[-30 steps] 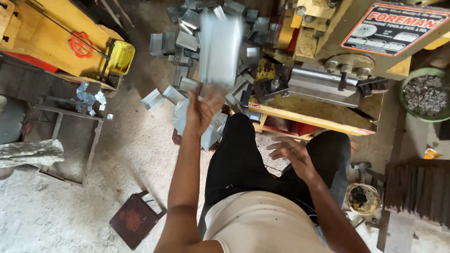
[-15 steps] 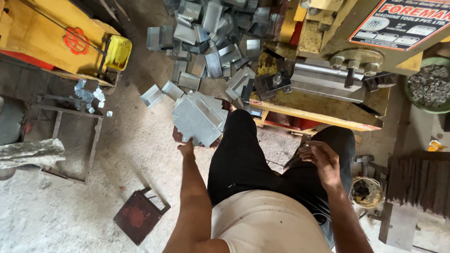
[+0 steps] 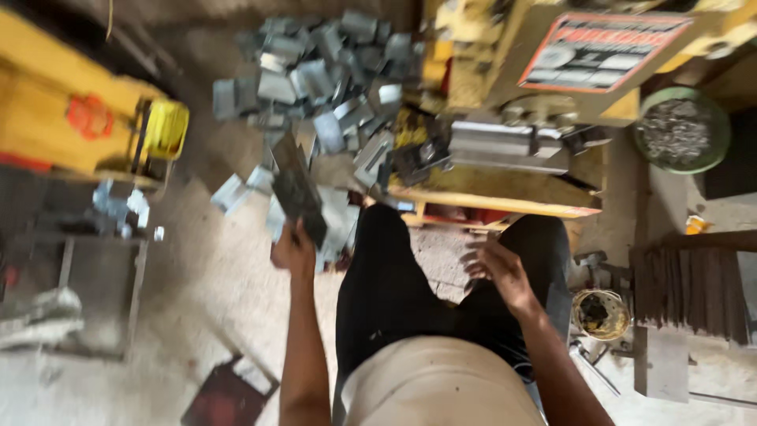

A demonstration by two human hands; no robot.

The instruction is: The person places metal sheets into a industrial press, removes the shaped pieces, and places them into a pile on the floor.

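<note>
Left hand (image 3: 293,251) grips a metal plate (image 3: 296,189) near the far scrap pile (image 3: 315,71); right hand (image 3: 497,272) spread, empty, ready to receive it.

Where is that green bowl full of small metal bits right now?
In the head view, the green bowl sits at the upper right, just right of the yellow machine and above the stack of dark strips, well away from both hands.

Green bowl of screws (image 3: 682,130) right; yellow machine (image 3: 87,126) left.

Soft daylight, heavy motion blur throughout
</note>
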